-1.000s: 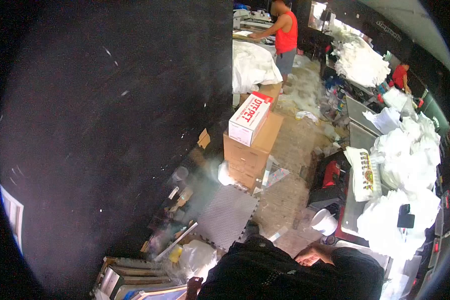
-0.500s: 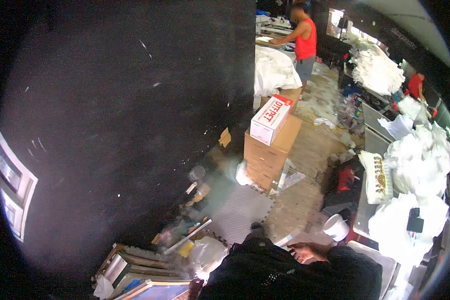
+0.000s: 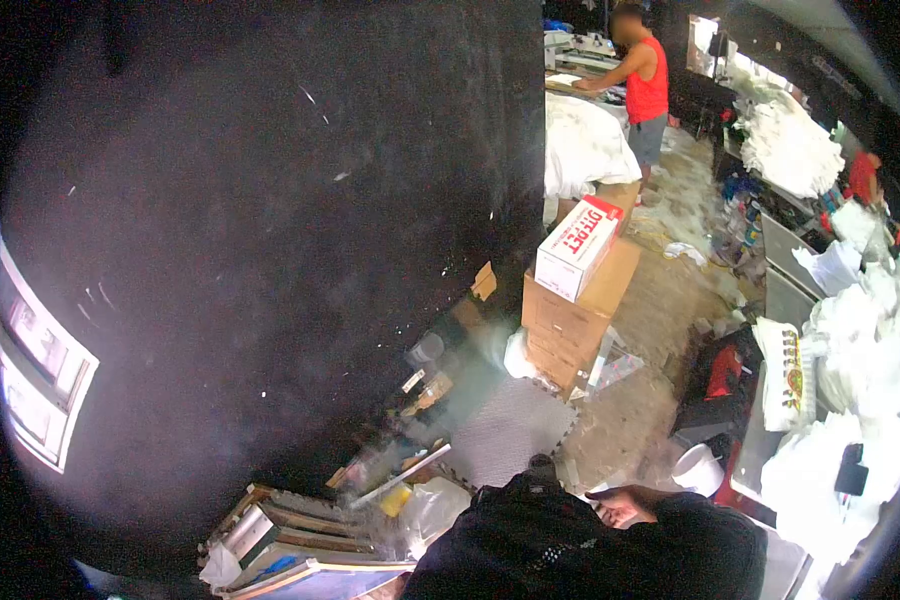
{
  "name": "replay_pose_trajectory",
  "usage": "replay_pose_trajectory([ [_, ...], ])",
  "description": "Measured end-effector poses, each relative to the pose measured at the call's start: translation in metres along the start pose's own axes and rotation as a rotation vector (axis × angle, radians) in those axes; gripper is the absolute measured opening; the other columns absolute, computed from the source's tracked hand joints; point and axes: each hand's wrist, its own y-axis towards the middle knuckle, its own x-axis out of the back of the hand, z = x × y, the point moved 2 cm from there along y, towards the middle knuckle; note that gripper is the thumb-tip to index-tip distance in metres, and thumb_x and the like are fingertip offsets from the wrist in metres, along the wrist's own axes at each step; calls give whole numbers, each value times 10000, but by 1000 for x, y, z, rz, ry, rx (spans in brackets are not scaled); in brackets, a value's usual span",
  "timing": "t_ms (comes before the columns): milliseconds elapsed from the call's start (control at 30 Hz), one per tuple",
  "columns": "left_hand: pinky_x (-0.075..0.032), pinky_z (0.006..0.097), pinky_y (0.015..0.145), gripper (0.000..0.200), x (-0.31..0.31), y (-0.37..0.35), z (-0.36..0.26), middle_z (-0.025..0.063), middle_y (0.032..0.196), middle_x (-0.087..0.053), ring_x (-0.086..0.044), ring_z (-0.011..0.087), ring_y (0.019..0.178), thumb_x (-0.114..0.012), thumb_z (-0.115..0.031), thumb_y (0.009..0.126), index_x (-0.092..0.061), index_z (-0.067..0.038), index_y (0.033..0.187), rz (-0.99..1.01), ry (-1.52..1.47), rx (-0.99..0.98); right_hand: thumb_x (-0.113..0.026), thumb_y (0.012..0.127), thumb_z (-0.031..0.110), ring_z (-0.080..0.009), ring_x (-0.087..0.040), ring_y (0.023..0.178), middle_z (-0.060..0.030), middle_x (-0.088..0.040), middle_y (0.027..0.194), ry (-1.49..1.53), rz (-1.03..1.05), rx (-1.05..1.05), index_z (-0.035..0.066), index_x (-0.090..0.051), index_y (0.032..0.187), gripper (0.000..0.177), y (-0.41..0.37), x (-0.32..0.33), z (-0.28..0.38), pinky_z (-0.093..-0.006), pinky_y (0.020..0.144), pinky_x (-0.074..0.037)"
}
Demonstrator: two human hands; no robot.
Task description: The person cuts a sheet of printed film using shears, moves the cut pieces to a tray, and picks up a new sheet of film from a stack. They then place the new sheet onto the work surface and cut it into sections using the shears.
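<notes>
Against the dark shirt [image 3: 530, 550], my right hand [image 3: 622, 507] hangs in front of my body at the bottom centre. Its fingers look loosely spread, and I see nothing held in them. A white bucket [image 3: 698, 470] is the nearest object, just to the right of the hand and not touching it. I cannot make out my left hand. Ahead on the floor stands a brown cardboard box [image 3: 560, 335] with a white and red printed box [image 3: 577, 245] on top.
A black wall [image 3: 270, 220] fills the left. Stacked frames [image 3: 300, 540] lean at the lower left, near a grey foam mat [image 3: 510, 430]. White cloth piles [image 3: 850, 350] line the right side. A person in a red top [image 3: 647, 85] works at a far table; another is at far right.
The whole view has shifted, so the boxes, bucket and far person appear further right. My right hand stays in front of my body with its fingers drawn slightly closer together.
</notes>
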Motion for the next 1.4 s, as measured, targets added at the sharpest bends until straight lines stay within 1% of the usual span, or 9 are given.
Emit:
replay_pose_trajectory([
  [100,-525,422,839,414,1,0,-10,152,986,-697,-659,340,939,-649,-494,799,-722,-101,909,1,-1,14,-505,908,588,-382,-613,1019,-243,-568,1225,583,1499,-68,5,-502,1271,686,171,88,-50,-487,861,-513],
  [300,-525,422,837,412,-6,9,-28,151,982,-697,-659,340,937,-647,-492,802,-722,-102,909,0,-10,15,-332,882,738,-280,-607,1046,-159,-619,1188,33,1190,-164,-2,-559,1219,844,38,85,15,-415,828,-499],
  [400,-526,422,836,410,-9,16,-47,151,980,-698,-660,341,937,-646,-491,803,-722,-102,909,-1,-14,5,-243,846,806,-245,-552,724,-56,-534,805,-121,214,-21,-55,-550,1078,943,-152,15,51,-351,765,-471],
  [467,-526,422,835,410,-13,22,-64,151,979,-698,-660,341,936,-646,-491,804,-722,-102,909,-4,-20,0,-279,877,759,-244,-608,1037,-136,-612,1223,-106,257,-97,-20,-516,1277,907,-77,83,43,-383,833,-489],
  [533,-526,422,835,409,-14,30,-83,150,978,-698,-660,341,936,-645,-490,805,-722,-102,909,-11,-25,-4,-307,893,731,-228,-606,1034,-137,-615,1221,148,1170,-265,-7,-516,1284,861,-73,95,46,-380,828,-492],
  [567,-526,422,834,409,-15,34,-91,150,977,-698,-660,341,935,-645,-490,805,-722,-102,909,-10,-26,-7,-393,935,628,-191,-566,1101,-125,-598,1232,-183,321,-68,16,-524,1285,717,-92,105,44,-384,917,-446],
  [600,-526,422,834,408,-17,37,-100,150,976,-698,-660,341,935,-644,-490,805,-722,-102,909,-10,-25,-10,-400,932,629,-191,-562,1106,-126,-595,1235,-231,195,-27,15,-523,1285,719,-113,100,45,-384,922,-443],
  [1200,-528,422,828,402,-19,73,-170,148,965,-700,-661,342,931,-639,-485,813,-722,-104,909,-76,-5,0,-514,866,644,-204,-489,1196,-138,-534,1294,-299,210,298,6,-514,1297,770,-117,163,29,-395,1003,-374],
  [1400,-507,467,736,538,-6,93,-165,186,870,-669,-637,394,856,-518,-590,831,-705,-86,809,42,126,-141,-552,845,650,-208,-465,1226,-143,-513,1314,-263,473,841,2,-511,1301,793,-102,163,8,-399,1030,-351],
])
